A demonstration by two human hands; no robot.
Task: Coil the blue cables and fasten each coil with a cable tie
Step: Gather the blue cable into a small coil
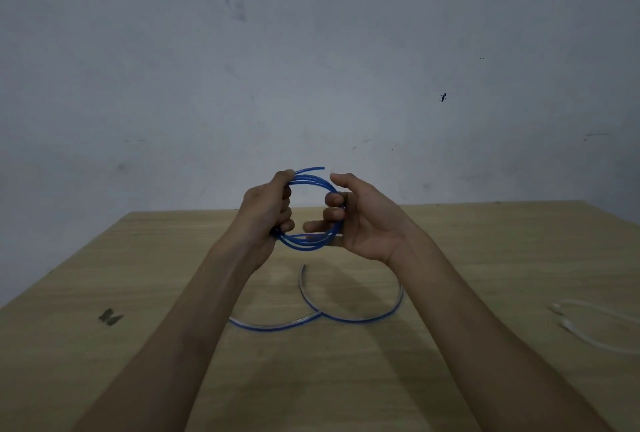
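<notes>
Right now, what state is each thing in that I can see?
Blue cable coil: wound in loops, held above the table.
Left hand: grips the coil's left side.
Right hand: fingers curled round the coil's right side.
Second blue cable: uncoiled, lying on the table.
Cable ties: lying loose on the table.

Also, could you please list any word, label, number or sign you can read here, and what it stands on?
None can be read. The blue coil in the left hand and right hand, the loose blue cable and the cable ties show no print. The dark mark on the table is too blurred to call a letter; the wall has only smudges.
</notes>
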